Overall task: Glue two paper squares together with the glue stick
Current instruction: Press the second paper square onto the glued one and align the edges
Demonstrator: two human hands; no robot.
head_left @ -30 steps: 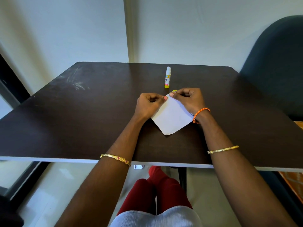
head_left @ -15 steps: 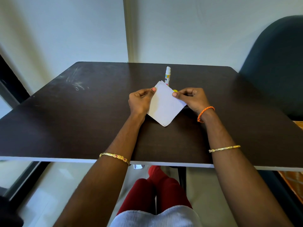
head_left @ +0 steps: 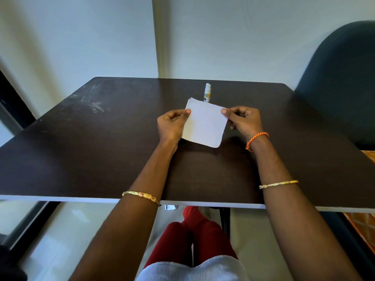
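Observation:
Two white paper squares [head_left: 205,123] lie stacked face to face and are held up above the dark table [head_left: 101,149]; a second edge shows at the top left corner. My left hand [head_left: 172,124] pinches the stack's upper left corner. My right hand [head_left: 244,119] pinches the upper right corner. The glue stick [head_left: 207,92], white with a yellow label and capped, stands upright on the table just behind the paper, its base hidden by the sheet.
A dark upholstered chair [head_left: 341,82] stands at the table's right side. The pale wall [head_left: 223,37] runs right behind the table's far edge. My knees in red cloth [head_left: 194,236] are under the near edge.
The paper rose off the table and turned from a diamond to nearly square. My hands moved apart, from one shared top corner to the two upper corners.

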